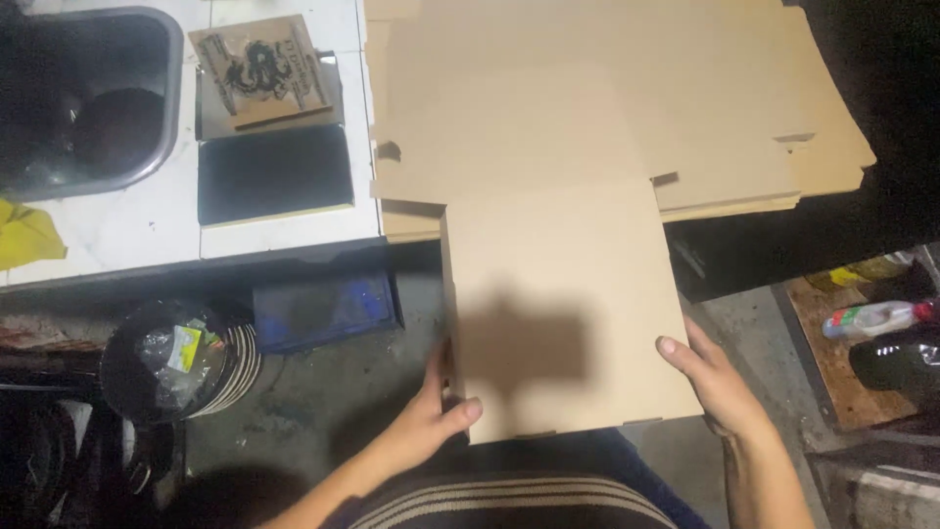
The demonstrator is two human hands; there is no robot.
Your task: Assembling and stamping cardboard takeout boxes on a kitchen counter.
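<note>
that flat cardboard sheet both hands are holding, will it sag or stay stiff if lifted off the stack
The cardboard sheet looks thin and wide, so probably light but apt to bend along its creases. It lies flat between the left hand and right hand, so likely fairly stiff. Its far end rests on the cardboard stack, so it should slide off easily.

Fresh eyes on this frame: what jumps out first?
The big flat cardboard sheet in the middle, jutting off the white counter toward the viewer. The left hand grips its near left edge and the right hand its near right edge. At far left, a metal sink is set into the counter.
</note>
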